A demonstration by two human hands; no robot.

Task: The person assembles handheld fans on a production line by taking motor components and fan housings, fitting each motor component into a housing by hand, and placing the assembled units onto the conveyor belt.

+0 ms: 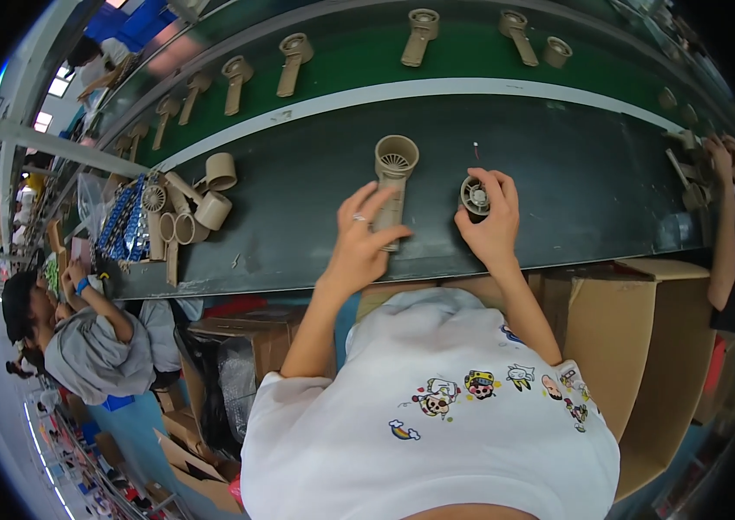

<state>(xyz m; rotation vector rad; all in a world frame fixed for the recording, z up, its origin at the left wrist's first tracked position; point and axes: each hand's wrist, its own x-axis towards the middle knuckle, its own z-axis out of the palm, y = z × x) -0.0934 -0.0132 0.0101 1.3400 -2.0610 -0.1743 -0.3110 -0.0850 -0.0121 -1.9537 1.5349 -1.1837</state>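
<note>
A beige handheld fan housing (393, 173) lies on the dark bench in front of me, its round grilled head away from me and its handle toward me. My left hand (360, 238), a ring on one finger, is over the handle with fingers spread and slightly blurred; it partly hides the handle, and any contact is unclear. To the right, my right hand (496, 212) grips a small round fan unit (475, 196) between thumb and fingers, its blades facing up. Just beyond it, a thin wire with a small white plug (476, 146) shows on the bench.
Several beige fans (420, 39) lie along a green conveyor belt (341, 65) beyond the bench. A pile of beige housings (194, 208) and blue parts (124, 221) sits at left. Cardboard boxes (610, 347) stand below the bench. Co-workers are at left (98, 338) and right (727, 234).
</note>
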